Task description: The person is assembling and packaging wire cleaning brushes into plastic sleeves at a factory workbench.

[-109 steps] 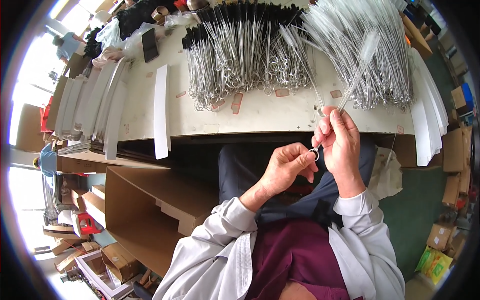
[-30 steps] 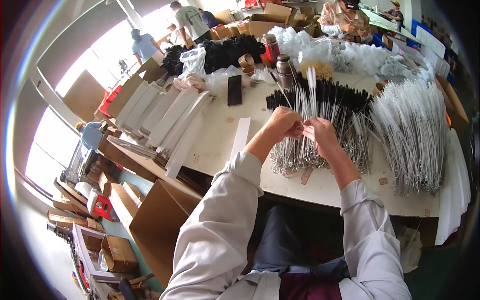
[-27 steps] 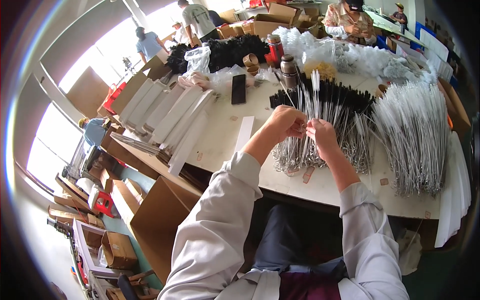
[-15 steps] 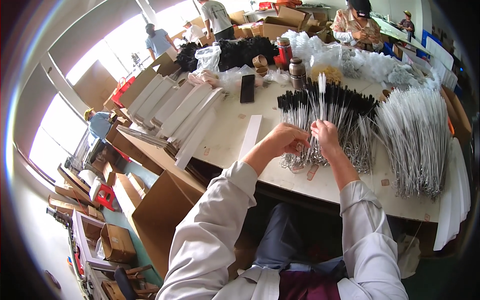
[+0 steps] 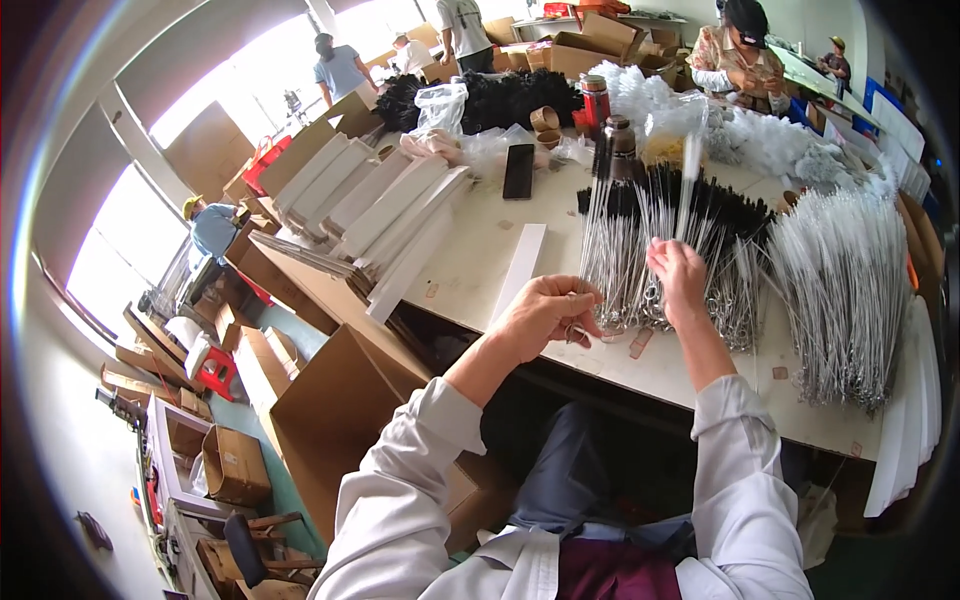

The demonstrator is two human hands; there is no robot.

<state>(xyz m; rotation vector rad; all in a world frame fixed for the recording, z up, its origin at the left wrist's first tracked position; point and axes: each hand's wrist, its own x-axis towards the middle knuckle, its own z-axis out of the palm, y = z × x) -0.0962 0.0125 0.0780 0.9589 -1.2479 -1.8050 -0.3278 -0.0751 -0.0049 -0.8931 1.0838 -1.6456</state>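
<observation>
My left hand (image 5: 553, 312) is closed around the looped wire ends of thin tube brushes. Their wires rise from its fingers to blurred dark bristles (image 5: 603, 162). Fingers pinched, my right hand (image 5: 682, 278) holds a white-bristled tube brush (image 5: 691, 165) upright; motion smears it, and whether it is one brush or more I cannot tell. Behind both hands stands a dense bunch of black-bristled tube brushes (image 5: 728, 208) with ring-ended wire handles. To their right is a large bunch of white-bristled tube brushes (image 5: 842, 290), loops toward me.
Long white card strips (image 5: 385, 215) lie stacked at the left, one single strip (image 5: 520, 272) nearer. A black phone (image 5: 518, 172), a red flask (image 5: 595, 100) and a brown flask (image 5: 620, 133) stand or lie farther back. An open carton (image 5: 345, 400) is beside the table. A co-worker (image 5: 745, 60) sits opposite.
My hands have drawn apart: the left moved down and left, the right slightly right with the white brush. Dark bristles now stand out above my left hand. The whole view has shifted slightly.
</observation>
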